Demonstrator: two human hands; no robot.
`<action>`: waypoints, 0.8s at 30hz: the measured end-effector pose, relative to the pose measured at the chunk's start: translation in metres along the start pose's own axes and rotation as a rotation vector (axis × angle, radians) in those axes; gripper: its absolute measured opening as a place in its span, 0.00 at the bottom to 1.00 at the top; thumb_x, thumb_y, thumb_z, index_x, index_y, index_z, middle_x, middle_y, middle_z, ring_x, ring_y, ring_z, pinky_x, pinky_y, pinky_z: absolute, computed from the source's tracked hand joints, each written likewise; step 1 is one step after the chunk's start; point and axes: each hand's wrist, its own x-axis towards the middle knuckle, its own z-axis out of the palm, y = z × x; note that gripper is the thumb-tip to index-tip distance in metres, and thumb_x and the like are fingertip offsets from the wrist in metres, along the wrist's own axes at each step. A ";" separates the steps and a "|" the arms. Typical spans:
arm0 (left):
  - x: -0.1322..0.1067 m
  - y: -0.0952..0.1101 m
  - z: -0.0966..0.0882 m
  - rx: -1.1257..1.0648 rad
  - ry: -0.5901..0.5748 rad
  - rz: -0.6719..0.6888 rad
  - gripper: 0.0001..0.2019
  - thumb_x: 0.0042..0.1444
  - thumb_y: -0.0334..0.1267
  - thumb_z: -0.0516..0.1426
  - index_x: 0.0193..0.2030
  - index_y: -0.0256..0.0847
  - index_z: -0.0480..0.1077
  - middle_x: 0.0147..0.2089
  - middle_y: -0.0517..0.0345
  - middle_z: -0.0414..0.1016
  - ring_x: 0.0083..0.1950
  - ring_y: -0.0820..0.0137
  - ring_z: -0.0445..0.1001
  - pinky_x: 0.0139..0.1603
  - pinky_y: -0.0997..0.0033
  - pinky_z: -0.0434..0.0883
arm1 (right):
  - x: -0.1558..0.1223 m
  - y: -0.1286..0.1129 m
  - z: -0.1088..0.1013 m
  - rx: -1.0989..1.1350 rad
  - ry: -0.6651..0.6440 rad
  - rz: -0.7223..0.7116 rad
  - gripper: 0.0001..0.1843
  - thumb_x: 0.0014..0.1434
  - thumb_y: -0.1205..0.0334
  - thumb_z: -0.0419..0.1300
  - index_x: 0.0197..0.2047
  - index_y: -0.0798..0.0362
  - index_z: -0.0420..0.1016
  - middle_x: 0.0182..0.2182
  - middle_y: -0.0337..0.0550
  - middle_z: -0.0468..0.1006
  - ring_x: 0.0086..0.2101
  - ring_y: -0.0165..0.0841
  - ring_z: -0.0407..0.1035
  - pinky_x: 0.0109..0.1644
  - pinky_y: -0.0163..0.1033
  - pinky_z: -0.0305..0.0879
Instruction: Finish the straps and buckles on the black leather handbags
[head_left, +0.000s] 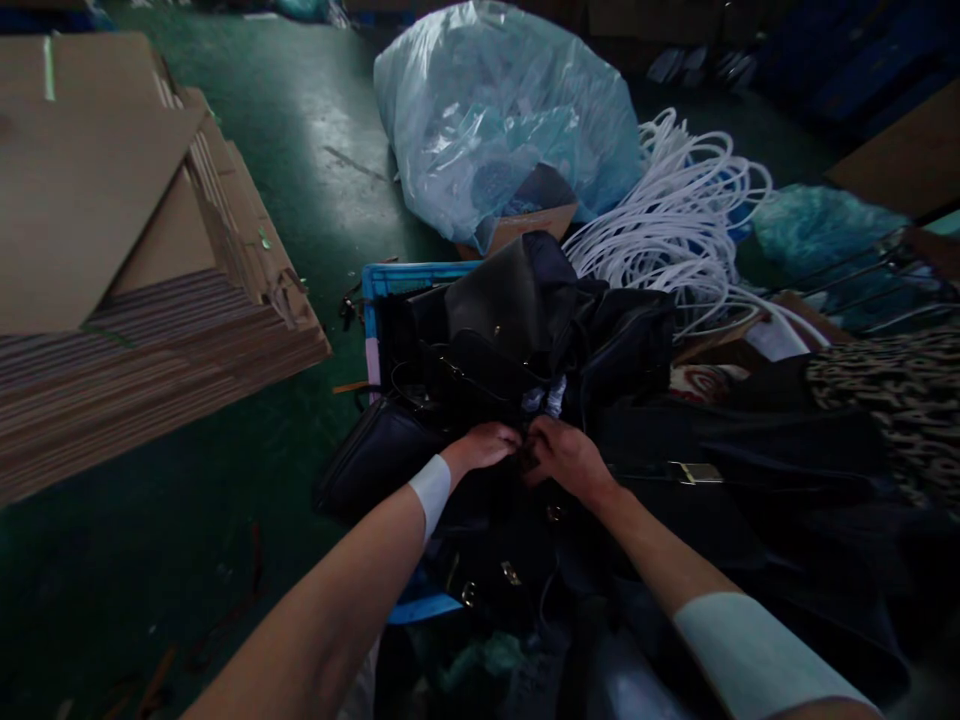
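Note:
My left hand (491,445) and my right hand (562,455) meet over a black bag (495,530) with small metal buckles. Fingers of both are closed in a pinch on a dark part of this bag; the exact piece between them is too dark to make out. Just behind my right hand, a crumpled pale wrapping (555,395) pokes out. More black bags (495,300) are heaped in and over a blue crate (420,272). A larger black bag with a gold-coloured clasp (697,473) lies to the right of my right hand.
Stacked flat cardboard (187,350) rises at the left. Behind the crate are a large, full clear plastic bag (510,100), a cardboard box (529,220) and a tangle of white cord (675,220). Patterned fabric (892,400) lies at the right. Scraps litter the green floor (187,560).

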 end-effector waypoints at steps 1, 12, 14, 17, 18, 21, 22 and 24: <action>0.000 0.000 0.000 -0.004 0.001 -0.002 0.13 0.63 0.43 0.57 0.49 0.36 0.71 0.50 0.52 0.74 0.49 0.62 0.75 0.50 0.55 0.74 | -0.003 -0.001 -0.004 0.012 -0.021 -0.043 0.13 0.61 0.72 0.54 0.44 0.50 0.74 0.39 0.43 0.78 0.35 0.33 0.74 0.33 0.33 0.61; 0.001 -0.002 0.005 0.004 0.028 -0.016 0.13 0.63 0.43 0.57 0.48 0.36 0.71 0.49 0.52 0.74 0.48 0.63 0.75 0.50 0.55 0.74 | 0.000 0.001 0.010 0.383 0.052 0.274 0.16 0.62 0.69 0.45 0.41 0.54 0.73 0.32 0.46 0.78 0.32 0.37 0.74 0.30 0.36 0.63; 0.000 -0.002 0.004 -0.003 0.029 -0.020 0.13 0.63 0.43 0.57 0.48 0.36 0.71 0.49 0.52 0.74 0.48 0.63 0.75 0.50 0.55 0.74 | 0.001 0.003 0.013 0.504 0.017 0.289 0.17 0.61 0.68 0.43 0.42 0.54 0.73 0.28 0.42 0.77 0.28 0.34 0.73 0.28 0.34 0.63; -0.002 -0.002 0.002 -0.022 0.016 0.001 0.13 0.63 0.42 0.57 0.48 0.36 0.71 0.49 0.52 0.74 0.49 0.63 0.75 0.51 0.54 0.73 | -0.004 0.005 0.010 0.635 -0.066 0.238 0.07 0.56 0.64 0.54 0.33 0.52 0.74 0.22 0.36 0.73 0.25 0.32 0.69 0.27 0.33 0.62; -0.002 -0.001 0.002 -0.028 0.010 0.011 0.12 0.63 0.42 0.57 0.48 0.36 0.71 0.49 0.52 0.74 0.49 0.63 0.75 0.51 0.54 0.73 | -0.006 0.005 0.008 0.666 -0.084 0.218 0.03 0.52 0.63 0.58 0.28 0.51 0.73 0.21 0.35 0.71 0.24 0.32 0.68 0.28 0.34 0.61; -0.004 0.001 0.000 -0.035 0.010 0.017 0.12 0.63 0.42 0.57 0.48 0.36 0.71 0.50 0.52 0.74 0.50 0.62 0.74 0.52 0.54 0.73 | -0.010 0.004 0.000 0.778 -0.095 0.174 0.11 0.49 0.58 0.63 0.19 0.50 0.68 0.19 0.35 0.67 0.24 0.32 0.65 0.30 0.36 0.61; -0.004 0.002 0.000 -0.035 0.015 0.011 0.12 0.63 0.42 0.57 0.48 0.36 0.71 0.50 0.52 0.74 0.50 0.62 0.74 0.52 0.54 0.73 | -0.011 0.004 -0.001 0.832 -0.088 0.168 0.14 0.52 0.55 0.61 0.20 0.50 0.68 0.18 0.35 0.66 0.24 0.32 0.64 0.30 0.36 0.61; -0.004 0.003 0.000 -0.036 0.022 -0.003 0.13 0.63 0.43 0.57 0.48 0.36 0.71 0.49 0.52 0.75 0.49 0.62 0.75 0.51 0.54 0.73 | -0.013 0.005 -0.004 0.956 -0.052 0.167 0.20 0.61 0.47 0.51 0.25 0.50 0.69 0.19 0.37 0.66 0.23 0.32 0.63 0.30 0.37 0.63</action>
